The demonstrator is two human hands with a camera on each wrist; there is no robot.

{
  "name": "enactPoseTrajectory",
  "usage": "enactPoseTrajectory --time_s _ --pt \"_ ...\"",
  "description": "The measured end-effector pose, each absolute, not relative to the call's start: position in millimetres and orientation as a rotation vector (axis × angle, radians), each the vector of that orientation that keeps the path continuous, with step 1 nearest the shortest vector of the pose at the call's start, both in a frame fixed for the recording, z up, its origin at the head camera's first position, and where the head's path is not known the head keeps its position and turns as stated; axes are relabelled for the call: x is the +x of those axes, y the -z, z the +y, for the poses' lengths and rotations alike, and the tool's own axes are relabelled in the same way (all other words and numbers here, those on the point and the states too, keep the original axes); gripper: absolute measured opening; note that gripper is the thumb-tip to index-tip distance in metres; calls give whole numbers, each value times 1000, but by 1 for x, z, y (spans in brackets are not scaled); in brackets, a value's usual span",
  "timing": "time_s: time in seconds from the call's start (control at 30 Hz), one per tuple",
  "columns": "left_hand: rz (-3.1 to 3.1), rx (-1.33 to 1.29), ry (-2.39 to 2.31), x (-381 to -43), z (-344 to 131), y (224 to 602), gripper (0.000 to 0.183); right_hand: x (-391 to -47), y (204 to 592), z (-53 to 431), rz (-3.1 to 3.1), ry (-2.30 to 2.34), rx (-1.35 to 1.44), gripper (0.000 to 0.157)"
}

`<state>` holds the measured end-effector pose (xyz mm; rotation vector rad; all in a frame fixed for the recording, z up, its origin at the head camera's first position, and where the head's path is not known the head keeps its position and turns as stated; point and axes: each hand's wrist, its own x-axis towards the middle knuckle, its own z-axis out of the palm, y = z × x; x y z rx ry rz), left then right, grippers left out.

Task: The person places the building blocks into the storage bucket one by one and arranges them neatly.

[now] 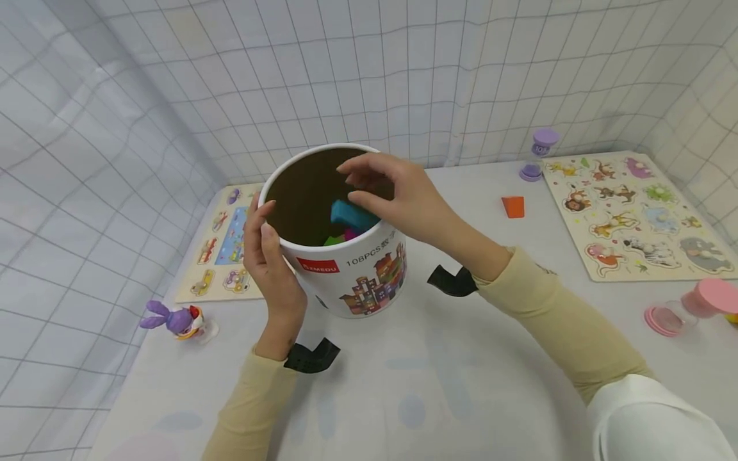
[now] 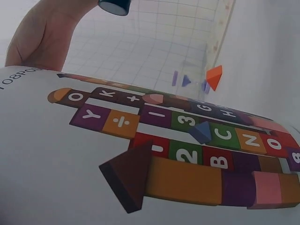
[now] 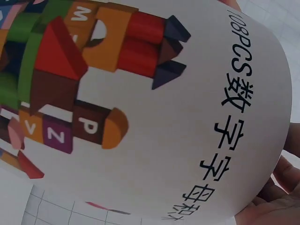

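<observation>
A white bucket (image 1: 346, 282) with printed toy blocks on its side is on the table, its mouth toward me. My left hand (image 1: 271, 269) grips its left side, fingertips over the rim. My right hand (image 1: 403, 192) is above the right part of the rim, thumb and fingers apart and loosely bent, nothing visible between them. Below its thumb, inside the bucket, lies a blue block (image 1: 352, 216), with a green block (image 1: 333, 241) and a bit of magenta beside it. The right wrist view shows the bucket's printed wall (image 3: 154, 154) and part of the right hand (image 3: 276, 201).
An orange triangular block (image 1: 513, 207) lies right of the bucket. Wooden puzzle boards stand left (image 1: 196, 269) and right (image 1: 640, 214). A purple sand timer (image 1: 539, 153), a pink sand timer (image 1: 688, 307) and a purple rabbit figure (image 1: 179, 320) are around. Gridded curtains enclose the table.
</observation>
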<state>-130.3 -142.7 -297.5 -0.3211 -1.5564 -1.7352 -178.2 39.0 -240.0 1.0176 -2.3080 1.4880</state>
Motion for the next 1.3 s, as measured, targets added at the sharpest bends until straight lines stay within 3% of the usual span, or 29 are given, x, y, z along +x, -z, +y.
enactPoseTrajectory --time_s 0.27,0.5,0.73,1.0,1.3 --pt "-1559 -311 1729 -130 -142 296 35 -169 255 73 -2134 -1626 842 24" --pt "-1529 -339 1755 -138 -146 304 36 -195 303 146 -2218 -1594 366 25" --pt "-1519 -330 1758 -147 -152 316 36 -225 356 208 -2484 -1396 -128 38" --pt "-1529 -309 1763 -146 -151 316 36 -249 384 229 -2764 -1361 -268 59" --pt "-1516 -319 1765 -147 -152 316 36 -265 400 231 -2698 -1233 -357 34"
